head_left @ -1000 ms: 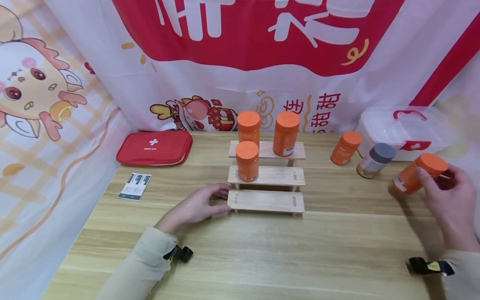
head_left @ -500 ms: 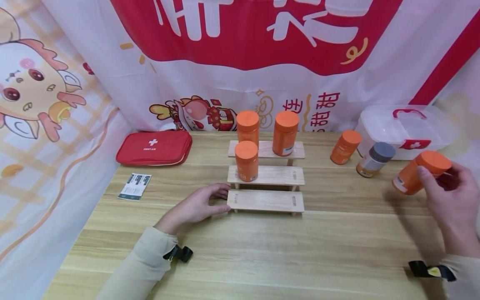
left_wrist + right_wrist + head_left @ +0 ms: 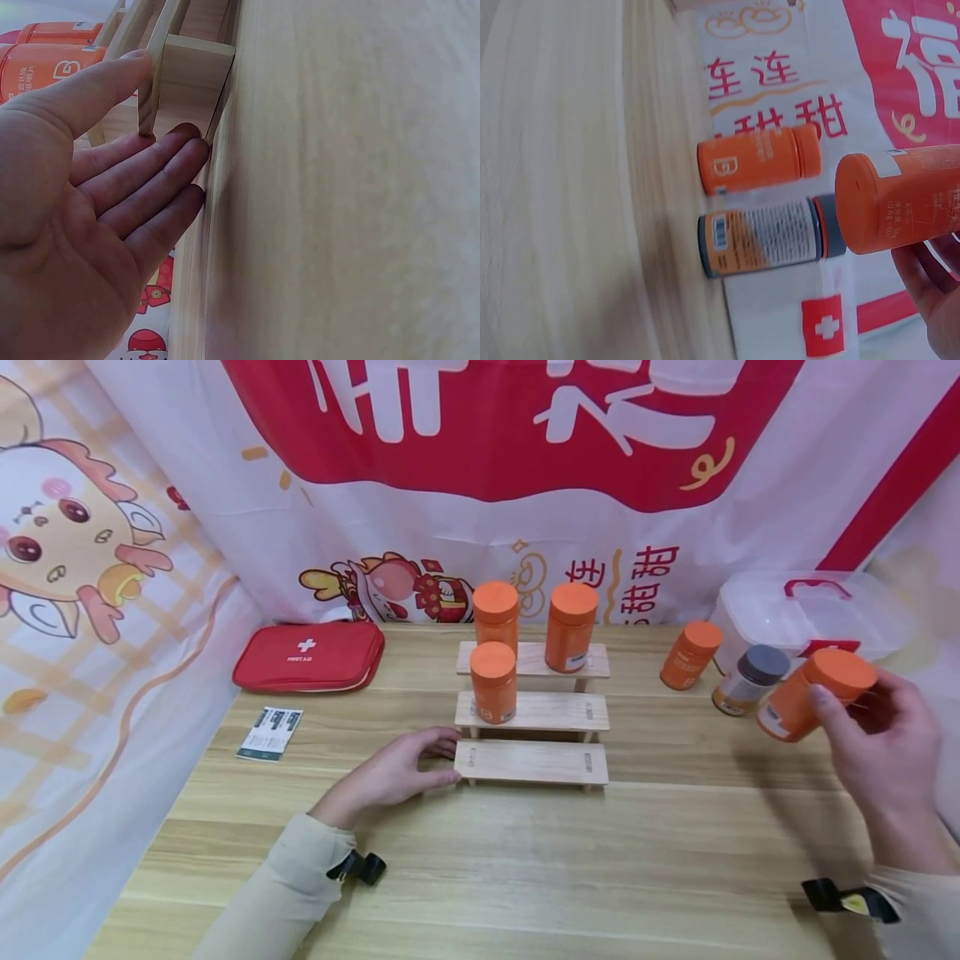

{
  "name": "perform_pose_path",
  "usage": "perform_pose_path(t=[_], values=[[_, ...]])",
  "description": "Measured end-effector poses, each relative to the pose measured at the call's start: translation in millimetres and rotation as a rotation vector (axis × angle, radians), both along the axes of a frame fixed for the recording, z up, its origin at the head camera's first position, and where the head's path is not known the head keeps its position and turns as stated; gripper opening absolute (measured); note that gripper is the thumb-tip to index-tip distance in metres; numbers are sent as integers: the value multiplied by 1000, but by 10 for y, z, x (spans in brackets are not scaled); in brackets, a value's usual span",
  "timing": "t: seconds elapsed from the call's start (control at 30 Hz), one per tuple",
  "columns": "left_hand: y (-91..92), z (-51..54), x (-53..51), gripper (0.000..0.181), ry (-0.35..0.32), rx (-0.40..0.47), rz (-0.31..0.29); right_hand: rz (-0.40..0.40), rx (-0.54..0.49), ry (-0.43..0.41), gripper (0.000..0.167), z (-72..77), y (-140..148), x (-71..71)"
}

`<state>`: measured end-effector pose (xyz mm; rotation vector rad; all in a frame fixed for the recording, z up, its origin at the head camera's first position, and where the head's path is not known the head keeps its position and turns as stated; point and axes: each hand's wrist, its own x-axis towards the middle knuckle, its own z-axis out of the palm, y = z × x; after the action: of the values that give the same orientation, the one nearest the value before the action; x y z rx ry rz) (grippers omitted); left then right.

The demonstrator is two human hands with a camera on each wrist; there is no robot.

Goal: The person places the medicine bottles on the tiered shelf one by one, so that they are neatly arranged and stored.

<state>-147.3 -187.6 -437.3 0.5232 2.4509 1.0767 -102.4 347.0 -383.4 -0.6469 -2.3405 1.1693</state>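
Right hand [image 3: 885,745] has its fingers and thumb closed round an orange bottle [image 3: 797,697], thumb on the near side just below the lid; the bottle is tilted and clear of the wooden table [image 3: 525,868], its long axis slanting, lid up and to the right, base down and to the left; in the right wrist view the base faces the tabletop side, lid end cut off by the frame. It hangs just beside a grey-lidded bottle [image 3: 742,685], in front of a clear box [image 3: 813,610]; a smaller orange bottle [image 3: 686,660] stands upright further left. Right forearm rises from the lower right corner, palm turned inward. Left hand [image 3: 397,770] reaches in from the lower left; its thumb and forefinger lightly hold the left end of the front step [image 3: 532,762] at opposite edges, other fingers nearly straight, forearm slanting up and to the right.
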Motion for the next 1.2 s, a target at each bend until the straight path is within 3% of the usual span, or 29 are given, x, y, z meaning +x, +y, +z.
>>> perform_pose_path(t=[0.47, 0.73, 1.2], values=[[3, 7, 4, 63, 1, -2, 0, 138, 0, 115, 55, 67, -226, -68], [11, 17, 12, 62, -7, -10, 12, 245, -7, 142, 57, 107, -355, -80], [11, 22, 15, 62, -9, -1, 13, 367, 22, 219, 56, 115, -629, -154]])
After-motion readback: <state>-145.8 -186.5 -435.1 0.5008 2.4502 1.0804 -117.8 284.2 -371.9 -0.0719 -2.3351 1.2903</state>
